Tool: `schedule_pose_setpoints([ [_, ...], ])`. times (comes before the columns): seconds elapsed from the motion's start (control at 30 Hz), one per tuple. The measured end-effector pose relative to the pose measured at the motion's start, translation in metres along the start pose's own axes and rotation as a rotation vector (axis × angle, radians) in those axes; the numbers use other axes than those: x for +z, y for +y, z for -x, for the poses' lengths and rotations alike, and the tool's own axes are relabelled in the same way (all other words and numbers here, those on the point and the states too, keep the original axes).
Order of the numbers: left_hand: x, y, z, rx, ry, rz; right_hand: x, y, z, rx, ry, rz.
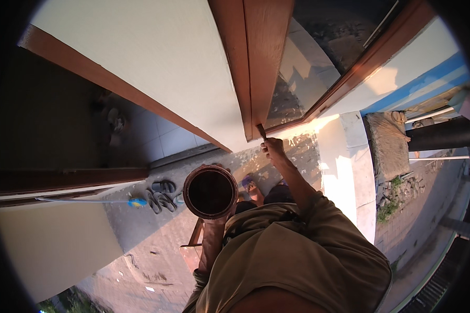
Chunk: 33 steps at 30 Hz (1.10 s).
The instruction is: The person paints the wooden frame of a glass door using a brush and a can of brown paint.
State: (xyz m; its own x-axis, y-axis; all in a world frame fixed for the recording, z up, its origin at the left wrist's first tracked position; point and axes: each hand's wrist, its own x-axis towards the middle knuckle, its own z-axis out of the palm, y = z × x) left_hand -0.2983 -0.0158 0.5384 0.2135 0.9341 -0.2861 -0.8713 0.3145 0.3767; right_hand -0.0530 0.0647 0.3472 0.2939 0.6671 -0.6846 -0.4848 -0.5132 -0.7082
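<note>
My left hand point(214, 221) holds up a round paint can point(186, 192) from below, and most of its fingers are hidden under the can. Dark brown paint is inside, and brown smears cover the rim. Ahead and to the right, my right hand point(273, 148) is closed around a paintbrush point(261, 132). The brush tip meets, or nearly meets, the lower end of a brown wooden window frame point(261, 57). Whether the bristles press on the wood is too small to tell.
A white wall point(141, 57) stands left of the frame, beside a dark doorway point(47, 115). Sandals point(162, 198) and a blue-headed broom point(136, 202) lie on the floor at left. A wooden stool point(191, 253) is below my left arm. Sunlit ledge point(350, 172) runs along the right.
</note>
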Motion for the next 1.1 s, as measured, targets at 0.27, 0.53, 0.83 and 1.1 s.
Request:
schedule_pose_setpoints([
  [0.27,-0.018,-0.008,-0.015,0.106,-0.138,-0.389,-0.013,-0.043,0.064,-0.196,-0.048,-0.018],
  [0.53,-0.018,-0.008,-0.021,0.125,-0.187,-0.531,-0.029,-0.033,0.098,-0.398,-0.168,0.001],
  [0.83,-0.017,0.005,-0.021,0.261,-0.351,-1.337,-0.015,0.009,0.0,-0.458,-0.081,0.037],
  [1.1,-0.024,-0.001,-0.025,-0.021,-0.118,-0.259,-0.045,0.051,-0.036,-0.219,0.094,0.088],
])
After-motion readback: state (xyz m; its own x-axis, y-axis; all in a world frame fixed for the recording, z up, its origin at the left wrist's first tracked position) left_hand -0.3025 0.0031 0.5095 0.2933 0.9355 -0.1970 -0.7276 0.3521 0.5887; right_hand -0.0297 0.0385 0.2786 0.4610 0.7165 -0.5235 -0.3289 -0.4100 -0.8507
